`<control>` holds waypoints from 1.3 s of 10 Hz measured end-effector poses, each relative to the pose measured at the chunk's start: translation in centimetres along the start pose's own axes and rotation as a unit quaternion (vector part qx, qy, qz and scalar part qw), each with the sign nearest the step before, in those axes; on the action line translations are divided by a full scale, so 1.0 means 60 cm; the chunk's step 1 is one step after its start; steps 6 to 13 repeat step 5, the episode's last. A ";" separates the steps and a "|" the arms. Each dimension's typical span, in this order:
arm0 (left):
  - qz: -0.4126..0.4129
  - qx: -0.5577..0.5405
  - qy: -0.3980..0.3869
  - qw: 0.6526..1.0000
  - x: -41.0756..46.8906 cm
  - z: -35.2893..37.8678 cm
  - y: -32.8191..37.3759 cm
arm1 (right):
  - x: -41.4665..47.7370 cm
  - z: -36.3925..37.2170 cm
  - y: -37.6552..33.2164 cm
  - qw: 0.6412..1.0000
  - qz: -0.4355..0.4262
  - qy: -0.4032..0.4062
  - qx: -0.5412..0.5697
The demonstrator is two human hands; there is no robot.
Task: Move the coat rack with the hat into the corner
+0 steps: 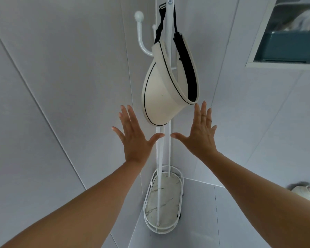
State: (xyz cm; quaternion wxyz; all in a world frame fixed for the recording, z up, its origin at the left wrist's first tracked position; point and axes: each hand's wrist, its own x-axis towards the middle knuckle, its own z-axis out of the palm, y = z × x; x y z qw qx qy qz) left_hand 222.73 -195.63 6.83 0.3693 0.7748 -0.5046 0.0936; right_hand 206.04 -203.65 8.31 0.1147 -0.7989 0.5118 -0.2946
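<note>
A white metal coat rack (158, 158) stands in the corner where two pale tiled walls meet, its oval marble-patterned base (164, 199) on the floor. A cream visor hat (162, 93) with black trim and a black strap hangs from an upper hook. My left hand (134, 136) is spread flat just left of the poles, below the hat. My right hand (201, 129) is spread the same way just right of them, fingertips near the hat's lower edge. Neither hand touches the rack; both hold nothing.
A wall niche (283, 33) at the upper right holds a teal box. A white round appliance with a red button (308, 193) sits on the floor at the right edge. Walls close in on both sides of the rack.
</note>
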 end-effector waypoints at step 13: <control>0.107 0.048 0.054 0.992 0.067 -0.110 0.048 | 0.014 -0.114 -0.054 0.998 -0.039 0.036 -0.018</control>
